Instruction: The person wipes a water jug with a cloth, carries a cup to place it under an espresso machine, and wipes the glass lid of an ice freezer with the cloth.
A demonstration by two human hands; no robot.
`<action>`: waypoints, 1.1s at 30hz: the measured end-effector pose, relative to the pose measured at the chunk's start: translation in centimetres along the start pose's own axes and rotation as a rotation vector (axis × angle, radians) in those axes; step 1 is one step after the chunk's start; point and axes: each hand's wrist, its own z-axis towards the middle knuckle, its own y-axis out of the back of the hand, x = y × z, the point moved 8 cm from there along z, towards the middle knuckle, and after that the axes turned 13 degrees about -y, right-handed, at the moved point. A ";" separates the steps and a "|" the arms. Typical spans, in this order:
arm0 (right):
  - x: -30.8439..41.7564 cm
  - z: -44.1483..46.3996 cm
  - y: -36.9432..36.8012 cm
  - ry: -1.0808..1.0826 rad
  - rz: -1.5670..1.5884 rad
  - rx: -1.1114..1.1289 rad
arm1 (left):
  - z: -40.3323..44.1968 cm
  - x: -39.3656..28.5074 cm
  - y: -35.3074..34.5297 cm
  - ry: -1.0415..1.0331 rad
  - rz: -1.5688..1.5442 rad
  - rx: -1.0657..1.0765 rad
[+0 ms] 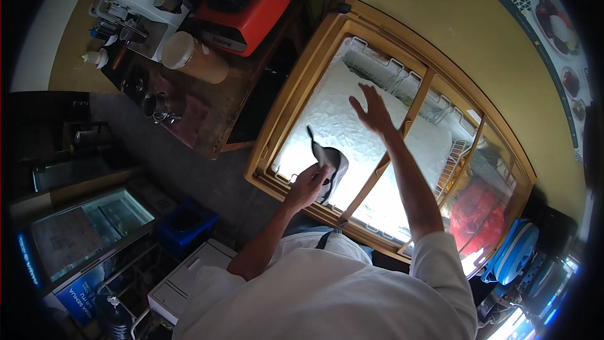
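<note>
An orange-framed chest freezer (265, 156) stands in front of me with its left section uncovered. White ice (336, 104) fills the inside, and wire baskets (371, 66) line its far wall. My left hand (308, 186) is closed on a dark-rimmed greyish item (331, 162), perhaps a scoop or a cap, over the near left part of the freezer. My right hand (372, 112) holds nothing; its fingers are spread above the ice, near the frame bar between the sections.
A wooden table (217, 113) at the upper left carries a red appliance (251, 16), a brown lidded container (198, 60) and a coffee machine (141, 12). Red bags (476, 214) lie in the freezer's right end. A white cabinet (189, 271) and blue stool (185, 223) stand left of me.
</note>
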 end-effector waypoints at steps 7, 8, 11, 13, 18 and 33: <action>-1.1 -20.0 3.6 -0.268 0.995 0.305 | 1.2 -6.4 -7.8 -0.057 -0.276 0.278; -2.8 -22.2 2.9 -0.380 0.991 0.340 | 1.0 -6.3 -8.9 -0.070 -0.257 0.342; -7.9 -27.4 3.4 -0.622 1.042 0.139 | 1.3 -5.2 -11.4 -0.139 -0.132 0.435; -11.3 -30.4 4.8 -0.602 1.189 -0.135 | 2.8 -3.7 -11.8 -0.232 0.048 0.372; -16.1 -36.6 9.4 -0.792 1.059 -0.388 | 8.2 1.5 -8.9 -0.225 0.855 0.043; -15.8 -39.7 10.6 -0.820 0.981 -0.362 | 9.3 0.8 -11.9 -0.120 0.876 0.045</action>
